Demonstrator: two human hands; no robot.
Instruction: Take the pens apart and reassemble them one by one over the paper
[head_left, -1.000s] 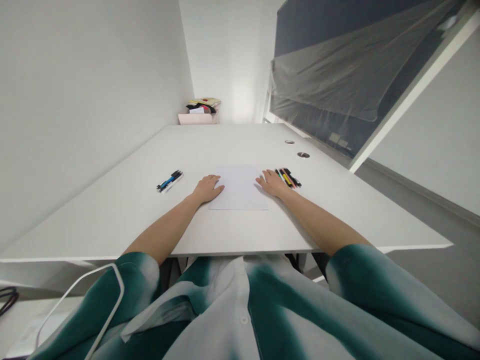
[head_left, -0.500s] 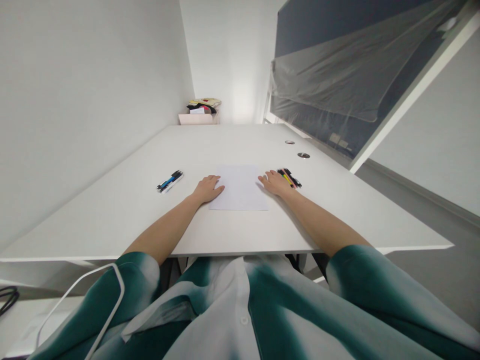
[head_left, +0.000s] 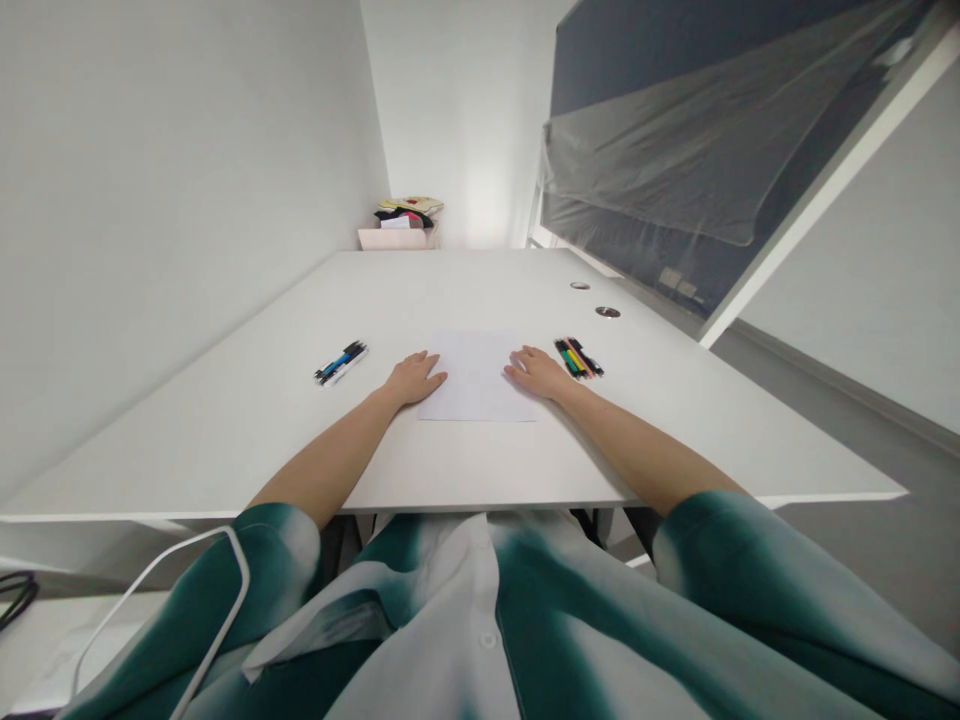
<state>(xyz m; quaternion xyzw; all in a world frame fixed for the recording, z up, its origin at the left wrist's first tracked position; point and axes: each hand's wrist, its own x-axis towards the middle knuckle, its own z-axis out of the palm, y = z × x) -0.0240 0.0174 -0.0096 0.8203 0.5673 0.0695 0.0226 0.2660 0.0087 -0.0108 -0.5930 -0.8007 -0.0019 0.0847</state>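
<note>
The right hand (head_left: pixel 537 373) is sliding inward since the earlier view, its fingertips now lying over the right edge of the sheet of white paper (head_left: pixel 477 376), while the left hand (head_left: pixel 412 379) is staying almost where it was, its fingertips over the sheet's left edge. Both hands are lying flat and empty, well apart, with the sheet between them. The sheet is resting at the middle of the white desk (head_left: pixel 225 445), close to the near edge; no marks are showing on it, though faint ones would be too hard to make out.

At 9 o'clock from the sheet, a small bundle of blue-and-black pens (head_left: pixel 340 363) is lying beyond the left hand. At 3 o'clock, a bunch of coloured pens (head_left: pixel 578 358) is lying just beyond the right hand; their number is hard to tell. Two round cable grommets (head_left: pixel 593 298) are sitting at 2 o'clock. At 12 o'clock, a pale pink box (head_left: pixel 393 239) is standing past the far edge, its jumbled contents too small to identify.
</note>
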